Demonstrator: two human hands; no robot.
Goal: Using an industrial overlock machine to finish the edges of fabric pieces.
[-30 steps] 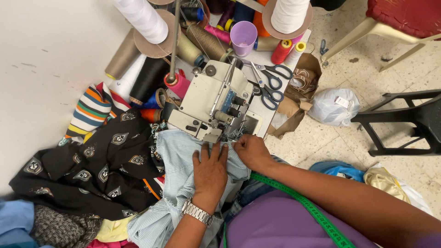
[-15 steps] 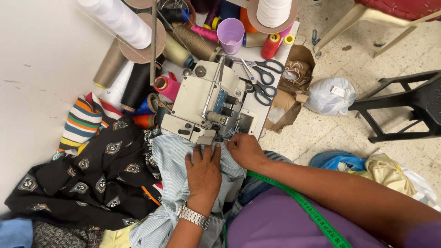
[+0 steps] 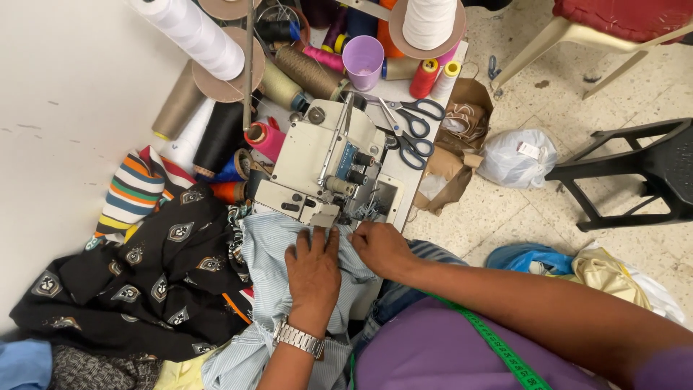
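Pale blue striped fabric [image 3: 267, 260] lies on the table edge in front of the cream overlock machine [image 3: 328, 162], its top edge tucked under the presser foot area. Left hand [image 3: 312, 269] lies flat on it, palm down, fingers spread twd the foot, pressing, not pinching. Right hand [image 3: 381, 248] sits just beside, fingers curled at the fabric edge by the needle; looks like a light pinch on the cloth, tho fingertips are partly hidden.

Vs 1 s ago: both hands have stayed in about the same spots relative to the machine; left hand seems a bit closer to the foot now, so cloth is prob feeding thru slowly. Most of the shift is head/cam movement.

Around: wristwatch [image 3: 299, 338] on left wrist, green tape measure [image 3: 498, 350] over purple shirt. Black patterned cloth [image 3: 144, 282] heaped on the left, touching the blue piece; striped cloth [image 3: 133, 191] behind it. Scissors [image 3: 415, 133], lilac cup [image 3: 363, 61], many thread cones, incl. big white cone [image 3: 198, 36], behind the machine. Brown paper bag [image 3: 458, 148] and white plastic bag [image 3: 516, 157] on floor.
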